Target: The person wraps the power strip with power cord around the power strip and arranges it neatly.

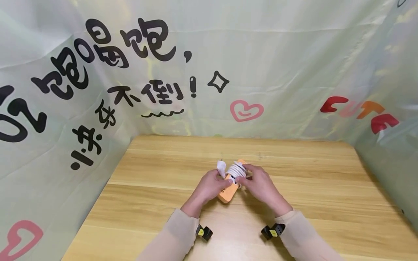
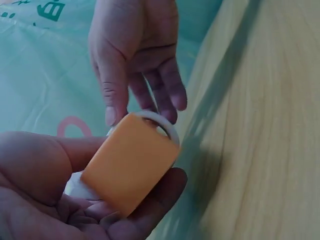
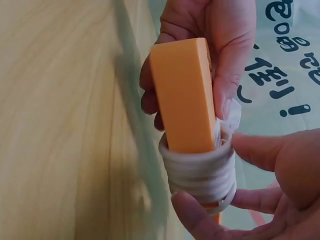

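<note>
An orange power strip (image 1: 226, 197), shaped like a slim block, is held at a slant over the table with a white cord (image 1: 236, 170) wound round it in several tight loops. My left hand (image 1: 211, 186) grips the strip near its lower end, thumb on top and fingers beneath. At the coil, my right hand (image 1: 261, 182) holds the cord loops between thumb and fingers, as the right wrist view shows beside the wound cord (image 3: 200, 175). A white piece (image 1: 221, 167) sticks out by the left fingers. The strip's underside is hidden in the head view.
The wooden table (image 1: 156, 163) spreads out on all sides of the hands. Pale printed cloth (image 1: 277, 65) with black lettering and pink hearts walls in its back, left and right. Each wrist carries a small black camera (image 1: 204, 232) on a strap.
</note>
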`<action>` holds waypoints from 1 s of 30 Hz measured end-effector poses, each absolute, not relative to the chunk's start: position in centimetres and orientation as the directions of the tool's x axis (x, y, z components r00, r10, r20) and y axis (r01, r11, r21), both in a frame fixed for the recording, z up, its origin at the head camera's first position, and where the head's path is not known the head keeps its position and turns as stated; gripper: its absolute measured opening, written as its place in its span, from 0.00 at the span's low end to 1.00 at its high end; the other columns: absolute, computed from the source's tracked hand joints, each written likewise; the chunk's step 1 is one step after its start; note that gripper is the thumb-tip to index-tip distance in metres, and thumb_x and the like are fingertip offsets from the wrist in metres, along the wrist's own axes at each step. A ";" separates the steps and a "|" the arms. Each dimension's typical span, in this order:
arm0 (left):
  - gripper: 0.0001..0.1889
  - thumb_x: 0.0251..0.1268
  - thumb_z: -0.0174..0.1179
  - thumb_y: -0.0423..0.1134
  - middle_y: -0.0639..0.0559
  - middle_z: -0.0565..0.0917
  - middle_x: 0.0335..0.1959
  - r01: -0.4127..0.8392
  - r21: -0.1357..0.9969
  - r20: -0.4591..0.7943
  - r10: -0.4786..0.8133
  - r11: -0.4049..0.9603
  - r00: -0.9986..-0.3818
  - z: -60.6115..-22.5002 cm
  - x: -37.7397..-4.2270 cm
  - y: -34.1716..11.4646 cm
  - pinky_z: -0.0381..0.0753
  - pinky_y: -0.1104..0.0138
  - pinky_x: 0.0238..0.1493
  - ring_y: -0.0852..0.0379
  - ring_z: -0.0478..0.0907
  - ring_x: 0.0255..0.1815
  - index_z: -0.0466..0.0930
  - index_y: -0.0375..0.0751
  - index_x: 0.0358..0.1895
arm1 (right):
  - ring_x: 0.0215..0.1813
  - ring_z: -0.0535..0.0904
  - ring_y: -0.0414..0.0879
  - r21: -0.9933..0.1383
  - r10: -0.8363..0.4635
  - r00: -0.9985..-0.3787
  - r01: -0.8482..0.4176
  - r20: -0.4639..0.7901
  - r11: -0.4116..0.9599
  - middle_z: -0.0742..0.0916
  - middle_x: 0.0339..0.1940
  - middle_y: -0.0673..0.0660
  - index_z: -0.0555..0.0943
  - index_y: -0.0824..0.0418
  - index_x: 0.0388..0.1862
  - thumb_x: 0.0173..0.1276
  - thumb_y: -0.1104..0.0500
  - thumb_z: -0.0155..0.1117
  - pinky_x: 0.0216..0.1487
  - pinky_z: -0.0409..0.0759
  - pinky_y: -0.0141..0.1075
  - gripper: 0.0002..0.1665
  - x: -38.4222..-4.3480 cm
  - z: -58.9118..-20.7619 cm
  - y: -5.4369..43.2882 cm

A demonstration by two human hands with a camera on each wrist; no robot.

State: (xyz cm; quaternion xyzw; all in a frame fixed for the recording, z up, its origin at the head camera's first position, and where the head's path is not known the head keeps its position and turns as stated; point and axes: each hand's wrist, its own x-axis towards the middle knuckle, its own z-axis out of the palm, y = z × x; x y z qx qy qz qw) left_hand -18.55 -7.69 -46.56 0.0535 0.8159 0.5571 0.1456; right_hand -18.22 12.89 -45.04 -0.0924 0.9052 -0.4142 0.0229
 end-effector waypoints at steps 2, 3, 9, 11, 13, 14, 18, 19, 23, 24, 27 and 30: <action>0.19 0.70 0.70 0.52 0.56 0.77 0.24 -0.042 0.904 -0.166 0.258 0.426 -0.952 -46.6 -18.4 -7.5 0.69 0.67 0.27 0.60 0.71 0.25 0.81 0.38 0.44 | 0.47 0.88 0.54 -0.732 -0.202 -0.977 -0.184 0.065 0.656 0.85 0.61 0.72 0.74 0.73 0.72 0.73 0.56 0.72 0.41 0.87 0.39 0.36 -18.2 -45.1 12.8; 0.19 0.69 0.71 0.53 0.57 0.76 0.23 -0.025 0.893 -0.158 0.261 0.450 -0.952 -46.5 -18.4 -7.5 0.68 0.67 0.27 0.60 0.71 0.24 0.81 0.39 0.41 | 0.48 0.88 0.54 -0.717 -0.209 -0.975 -0.200 0.078 0.667 0.84 0.61 0.72 0.74 0.73 0.72 0.73 0.56 0.73 0.42 0.87 0.40 0.36 -18.2 -45.1 12.8; 0.14 0.71 0.69 0.48 0.52 0.85 0.27 -0.101 0.881 -0.234 0.239 0.463 -0.943 -46.4 -18.2 -7.3 0.82 0.65 0.28 0.57 0.82 0.26 0.83 0.40 0.37 | 0.57 0.83 0.60 -0.652 -0.219 -0.973 -0.216 0.079 0.727 0.80 0.66 0.73 0.74 0.73 0.73 0.72 0.56 0.71 0.56 0.83 0.54 0.36 -18.0 -45.2 12.8; 0.13 0.71 0.69 0.46 0.50 0.86 0.28 -0.129 0.878 -0.261 0.233 0.461 -0.937 -46.3 -18.1 -7.4 0.84 0.65 0.29 0.56 0.84 0.25 0.84 0.39 0.36 | 0.61 0.81 0.62 -0.641 -0.219 -0.973 -0.216 0.076 0.737 0.79 0.68 0.73 0.74 0.71 0.73 0.72 0.56 0.70 0.61 0.80 0.58 0.36 -18.0 -45.3 12.8; 0.14 0.72 0.69 0.47 0.48 0.87 0.27 -0.142 0.870 -0.279 0.233 0.472 -0.932 -46.3 -18.1 -7.5 0.84 0.65 0.28 0.56 0.83 0.24 0.84 0.38 0.35 | 0.63 0.80 0.65 -0.636 -0.221 -0.972 -0.219 0.078 0.740 0.79 0.68 0.73 0.74 0.70 0.74 0.72 0.57 0.70 0.63 0.78 0.60 0.36 -18.0 -45.3 12.8; 0.15 0.72 0.69 0.47 0.47 0.87 0.26 -0.146 0.866 -0.286 0.235 0.478 -0.929 -46.3 -18.1 -7.5 0.84 0.65 0.27 0.56 0.83 0.23 0.84 0.38 0.34 | 0.64 0.80 0.66 -0.634 -0.225 -0.971 -0.224 0.081 0.740 0.79 0.69 0.73 0.74 0.69 0.74 0.72 0.57 0.70 0.64 0.78 0.61 0.36 -18.0 -45.4 12.7; 0.20 0.74 0.67 0.51 0.47 0.85 0.22 -0.164 0.854 -0.321 0.253 0.494 -0.913 -46.4 -18.2 -7.9 0.84 0.64 0.25 0.57 0.81 0.19 0.84 0.37 0.30 | 0.67 0.78 0.68 -0.630 -0.236 -0.968 -0.238 0.089 0.739 0.78 0.71 0.72 0.73 0.68 0.76 0.72 0.59 0.69 0.67 0.76 0.63 0.36 -18.1 -45.5 12.7; 0.21 0.74 0.66 0.53 0.47 0.84 0.21 -0.168 0.851 -0.329 0.257 0.498 -0.909 -46.4 -18.2 -8.1 0.85 0.64 0.25 0.57 0.81 0.18 0.84 0.37 0.30 | 0.68 0.78 0.68 -0.630 -0.237 -0.967 -0.239 0.089 0.739 0.77 0.72 0.72 0.73 0.68 0.76 0.72 0.59 0.69 0.67 0.76 0.63 0.36 -18.1 -45.5 12.7; 0.25 0.74 0.65 0.57 0.49 0.81 0.18 -0.171 0.834 -0.350 0.265 0.524 -0.898 -46.6 -18.3 -8.6 0.85 0.63 0.24 0.57 0.79 0.16 0.84 0.36 0.28 | 0.67 0.80 0.67 -0.635 -0.235 -0.969 -0.230 0.078 0.737 0.76 0.74 0.71 0.72 0.67 0.76 0.73 0.58 0.69 0.67 0.77 0.61 0.36 -18.1 -45.5 12.7; 0.26 0.74 0.65 0.58 0.49 0.81 0.18 -0.171 0.830 -0.354 0.264 0.532 -0.897 -46.7 -18.3 -8.7 0.85 0.63 0.23 0.57 0.79 0.16 0.84 0.36 0.28 | 0.66 0.81 0.66 -0.639 -0.236 -0.969 -0.228 0.076 0.734 0.76 0.74 0.71 0.72 0.67 0.76 0.73 0.58 0.70 0.66 0.78 0.60 0.36 -18.1 -45.5 12.7; 0.29 0.73 0.64 0.60 0.49 0.80 0.16 -0.161 0.814 -0.354 0.257 0.559 -0.899 -46.7 -18.4 -9.0 0.84 0.63 0.23 0.57 0.78 0.16 0.83 0.36 0.26 | 0.63 0.83 0.65 -0.647 -0.236 -0.969 -0.227 0.074 0.728 0.76 0.74 0.70 0.73 0.67 0.76 0.72 0.58 0.71 0.63 0.81 0.59 0.36 -18.1 -45.5 12.8; 0.31 0.73 0.63 0.63 0.49 0.79 0.15 -0.148 0.795 -0.356 0.254 0.589 -0.899 -46.7 -18.4 -9.3 0.82 0.63 0.23 0.56 0.77 0.15 0.83 0.36 0.25 | 0.62 0.83 0.64 -0.652 -0.236 -0.969 -0.225 0.073 0.724 0.76 0.74 0.70 0.74 0.67 0.75 0.71 0.58 0.71 0.62 0.82 0.58 0.36 -18.1 -45.5 12.8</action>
